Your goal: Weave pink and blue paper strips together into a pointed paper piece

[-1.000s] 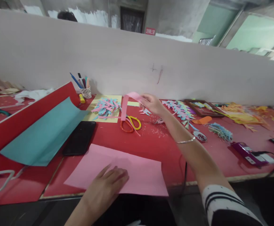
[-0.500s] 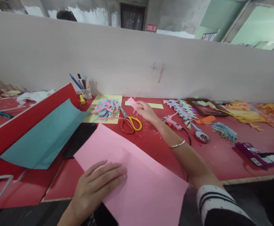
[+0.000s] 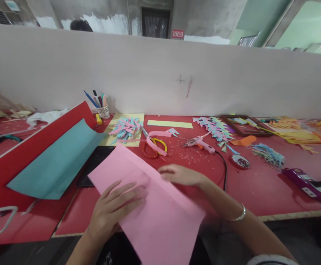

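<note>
Head view: a pink paper sheet [image 3: 166, 221] lies tilted low on the red desk [image 3: 249, 191], its near corner hanging past the desk's front edge at six o'clock. A paler band runs along its upper edge, perhaps a fold. The left hand [image 3: 119, 206] lies over the sheet's nine o'clock side, fingers a little apart on the paper; its thumb is hidden, so whether it pinches cannot be told. At one o'clock the right hand [image 3: 178, 175] is bent at the banded edge, blurred; whether its fingers close on the paper cannot be told either.

Should the left hand ease off, the overhanging part could drag the sheet away; uneven pressure along the band could leave a skewed or doubled crease.

Towards twelve o'clock rest scissors [image 3: 156, 147] and a curled pink strip [image 3: 156, 136], which a turn of the sheet might sweep aside. At one o'clock, further out, a glue gun [image 3: 200, 143] trails a black cable [image 3: 224, 169] close to the right forearm; an elbow catching that could pull it over. A teal sheet [image 3: 58, 165] leans at ten o'clock.
</note>
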`<state>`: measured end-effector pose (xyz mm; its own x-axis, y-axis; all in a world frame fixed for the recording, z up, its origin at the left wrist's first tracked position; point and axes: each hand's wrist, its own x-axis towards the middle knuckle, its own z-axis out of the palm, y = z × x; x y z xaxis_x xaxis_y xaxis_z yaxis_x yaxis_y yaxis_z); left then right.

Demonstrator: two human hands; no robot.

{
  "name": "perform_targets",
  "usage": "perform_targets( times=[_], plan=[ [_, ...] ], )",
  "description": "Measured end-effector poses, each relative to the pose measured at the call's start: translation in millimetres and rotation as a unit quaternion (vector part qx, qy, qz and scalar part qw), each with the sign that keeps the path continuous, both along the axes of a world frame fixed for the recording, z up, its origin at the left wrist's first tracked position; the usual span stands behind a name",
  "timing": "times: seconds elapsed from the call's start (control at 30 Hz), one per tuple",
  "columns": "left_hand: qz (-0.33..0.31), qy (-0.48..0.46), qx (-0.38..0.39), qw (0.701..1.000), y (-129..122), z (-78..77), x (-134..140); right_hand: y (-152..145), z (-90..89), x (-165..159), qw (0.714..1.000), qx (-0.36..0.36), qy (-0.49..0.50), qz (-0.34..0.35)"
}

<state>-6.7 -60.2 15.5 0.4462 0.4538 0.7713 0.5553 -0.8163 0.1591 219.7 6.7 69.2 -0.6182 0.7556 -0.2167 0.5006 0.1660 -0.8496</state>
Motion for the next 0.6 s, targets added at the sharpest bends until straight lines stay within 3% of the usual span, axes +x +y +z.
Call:
perform_targets(
  times=[0.1,0.17,0.23,0.3,0.37,0.43,0.5,0.6],
  plan=[
    [0.064,0.093,0.005,0.994,12,4.7,-11,-15,-2.6,0,1.0,-0.012,0.006,0.027],
    [0.178,0.17,0.002,0.969,22,11.6,-28,-14,-6.0,-1,1.0,-0.002,0.016,-0.018],
    [0.326,0.182,0.008,0.927,32,19.7,-51,-7,-9.9,-3,0.997,0.0,0.025,-0.068],
    [0.469,0.171,-0.027,0.866,38,25.8,-75,4,-13.9,-8,0.994,-0.012,0.04,-0.1],
    [0.552,0.189,-0.063,0.81,42,27.4,-94,13,-17.6,-15,0.99,-0.029,0.064,-0.122],
    [0.566,0.238,-0.1,0.783,43,23.5,-104,21,-20.8,-26,0.984,-0.043,0.09,-0.147],
    [0.546,0.28,-0.141,0.777,44,15.5,-108,27,-23.5,-37,0.979,-0.059,0.106,-0.164],
    [0.461,0.284,-0.208,0.815,47,1.0,-114,35,-26.5,-53,0.975,-0.079,0.121,-0.168]
  ],
)
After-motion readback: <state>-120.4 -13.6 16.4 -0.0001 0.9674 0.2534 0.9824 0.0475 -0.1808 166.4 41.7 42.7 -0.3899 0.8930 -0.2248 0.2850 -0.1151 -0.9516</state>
